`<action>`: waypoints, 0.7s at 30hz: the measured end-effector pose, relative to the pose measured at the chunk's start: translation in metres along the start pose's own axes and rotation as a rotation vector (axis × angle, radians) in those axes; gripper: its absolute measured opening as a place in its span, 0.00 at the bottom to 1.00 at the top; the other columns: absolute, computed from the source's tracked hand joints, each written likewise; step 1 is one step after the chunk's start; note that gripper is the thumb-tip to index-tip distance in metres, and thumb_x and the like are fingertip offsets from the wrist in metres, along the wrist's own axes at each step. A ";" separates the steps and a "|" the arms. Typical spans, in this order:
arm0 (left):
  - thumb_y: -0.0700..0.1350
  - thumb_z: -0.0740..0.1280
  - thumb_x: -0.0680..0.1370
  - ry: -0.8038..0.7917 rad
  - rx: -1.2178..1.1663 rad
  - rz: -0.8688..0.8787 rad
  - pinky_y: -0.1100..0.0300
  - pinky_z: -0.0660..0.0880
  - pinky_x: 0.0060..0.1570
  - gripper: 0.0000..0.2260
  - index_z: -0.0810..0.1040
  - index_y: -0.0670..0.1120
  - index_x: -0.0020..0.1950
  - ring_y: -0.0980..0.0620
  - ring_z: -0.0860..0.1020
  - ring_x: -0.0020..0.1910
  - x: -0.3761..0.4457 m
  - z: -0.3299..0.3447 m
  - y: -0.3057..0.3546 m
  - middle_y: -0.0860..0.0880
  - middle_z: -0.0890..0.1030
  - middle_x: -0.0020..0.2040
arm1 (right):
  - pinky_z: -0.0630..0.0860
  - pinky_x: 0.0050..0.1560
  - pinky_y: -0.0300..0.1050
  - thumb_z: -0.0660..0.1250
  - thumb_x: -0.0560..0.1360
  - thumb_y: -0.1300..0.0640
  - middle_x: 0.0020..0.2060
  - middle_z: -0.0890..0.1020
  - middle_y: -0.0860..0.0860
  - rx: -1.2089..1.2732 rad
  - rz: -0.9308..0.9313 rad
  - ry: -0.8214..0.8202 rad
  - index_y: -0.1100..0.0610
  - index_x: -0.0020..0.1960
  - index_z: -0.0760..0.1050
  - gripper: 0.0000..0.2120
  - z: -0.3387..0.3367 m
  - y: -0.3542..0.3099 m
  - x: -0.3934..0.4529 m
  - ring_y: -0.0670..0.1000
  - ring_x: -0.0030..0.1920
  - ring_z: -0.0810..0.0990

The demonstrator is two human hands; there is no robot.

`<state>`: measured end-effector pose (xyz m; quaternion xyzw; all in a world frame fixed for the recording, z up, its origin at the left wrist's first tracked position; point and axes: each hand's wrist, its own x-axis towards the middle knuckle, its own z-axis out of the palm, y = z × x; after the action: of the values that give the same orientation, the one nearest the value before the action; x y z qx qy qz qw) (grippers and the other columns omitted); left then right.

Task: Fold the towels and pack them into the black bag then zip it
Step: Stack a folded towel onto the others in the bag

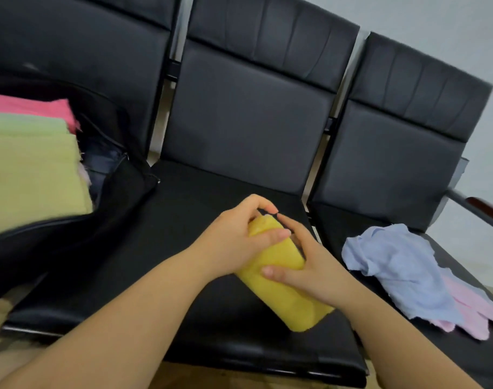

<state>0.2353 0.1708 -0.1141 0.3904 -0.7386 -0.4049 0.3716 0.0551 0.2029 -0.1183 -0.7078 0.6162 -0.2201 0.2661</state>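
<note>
A yellow towel (pixel 281 284), folded into a narrow long bundle, lies on the middle black seat. My left hand (pixel 236 242) grips its far end from the left, thumb across the top. My right hand (pixel 301 265) holds it from the right, thumb pressed on its upper face. The black bag (pixel 119 189) lies open on the left seat with folded towels stacked in it: a pale green one (pixel 32 175) on top and a pink one (pixel 37 106) behind. A crumpled light blue towel (pixel 399 265) and a pale pink towel (pixel 469 313) under it lie on the right seat.
A row of three black padded chairs (pixel 245 124) stands against a pale wall. A dark armrest (pixel 475 209) juts out at the far right. Wooden floor shows below the seat fronts.
</note>
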 end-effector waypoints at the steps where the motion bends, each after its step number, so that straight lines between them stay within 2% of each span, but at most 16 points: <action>1: 0.56 0.67 0.74 0.013 0.043 0.057 0.61 0.72 0.45 0.11 0.72 0.59 0.54 0.60 0.74 0.46 -0.005 -0.008 0.005 0.57 0.76 0.46 | 0.73 0.63 0.48 0.73 0.54 0.29 0.60 0.74 0.37 0.023 -0.037 0.013 0.30 0.68 0.57 0.46 0.001 -0.009 0.003 0.38 0.60 0.74; 3: 0.56 0.67 0.74 0.061 0.121 0.155 0.59 0.73 0.47 0.08 0.74 0.58 0.51 0.60 0.75 0.47 -0.015 -0.026 0.013 0.58 0.77 0.46 | 0.76 0.52 0.37 0.71 0.53 0.31 0.54 0.77 0.37 0.072 -0.080 0.023 0.28 0.60 0.63 0.37 0.005 -0.031 0.008 0.34 0.53 0.77; 4: 0.56 0.66 0.75 0.087 0.149 0.186 0.58 0.74 0.48 0.07 0.75 0.56 0.50 0.60 0.75 0.48 -0.019 -0.036 0.015 0.58 0.77 0.47 | 0.76 0.48 0.35 0.70 0.53 0.30 0.52 0.79 0.36 0.091 -0.081 0.010 0.30 0.57 0.66 0.33 0.009 -0.041 0.011 0.34 0.51 0.78; 6: 0.55 0.65 0.76 0.151 0.187 0.200 0.57 0.74 0.49 0.08 0.75 0.54 0.51 0.59 0.75 0.49 -0.027 -0.055 0.012 0.57 0.78 0.47 | 0.78 0.46 0.39 0.68 0.54 0.29 0.46 0.83 0.40 0.095 -0.073 -0.032 0.38 0.52 0.75 0.29 0.018 -0.057 0.019 0.38 0.46 0.81; 8: 0.56 0.64 0.76 0.237 0.199 0.160 0.57 0.73 0.49 0.07 0.75 0.54 0.50 0.59 0.75 0.48 -0.034 -0.076 0.004 0.57 0.78 0.47 | 0.81 0.47 0.47 0.68 0.55 0.28 0.44 0.85 0.44 0.063 -0.061 -0.081 0.47 0.50 0.79 0.31 0.028 -0.072 0.029 0.43 0.43 0.84; 10: 0.56 0.64 0.77 0.343 0.184 0.125 0.58 0.72 0.48 0.07 0.74 0.55 0.50 0.59 0.75 0.47 -0.042 -0.098 -0.004 0.56 0.78 0.46 | 0.81 0.49 0.51 0.69 0.59 0.26 0.44 0.85 0.47 0.030 -0.062 -0.117 0.50 0.50 0.80 0.32 0.036 -0.090 0.040 0.45 0.43 0.84; 14: 0.56 0.65 0.77 0.555 0.144 0.068 0.59 0.72 0.46 0.08 0.75 0.53 0.49 0.58 0.75 0.45 -0.063 -0.145 -0.019 0.55 0.78 0.43 | 0.80 0.47 0.44 0.61 0.61 0.29 0.43 0.84 0.44 -0.053 -0.139 -0.129 0.45 0.48 0.78 0.25 0.055 -0.133 0.060 0.42 0.43 0.82; 18: 0.56 0.66 0.76 0.750 0.082 0.037 0.60 0.71 0.43 0.08 0.76 0.52 0.46 0.57 0.75 0.43 -0.084 -0.188 -0.035 0.53 0.78 0.40 | 0.78 0.46 0.43 0.55 0.62 0.28 0.43 0.81 0.44 -0.209 -0.251 -0.144 0.47 0.49 0.76 0.29 0.074 -0.186 0.079 0.42 0.44 0.80; 21: 0.54 0.66 0.77 0.912 0.052 0.000 0.65 0.69 0.42 0.08 0.75 0.50 0.44 0.55 0.75 0.40 -0.097 -0.215 -0.047 0.51 0.78 0.39 | 0.78 0.44 0.46 0.57 0.60 0.26 0.41 0.81 0.48 -0.274 -0.323 -0.154 0.53 0.47 0.77 0.33 0.082 -0.218 0.098 0.46 0.42 0.80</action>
<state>0.4747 0.1727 -0.0938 0.5380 -0.5094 -0.1732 0.6490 0.2863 0.1362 -0.0414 -0.8416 0.4968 -0.1192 0.1752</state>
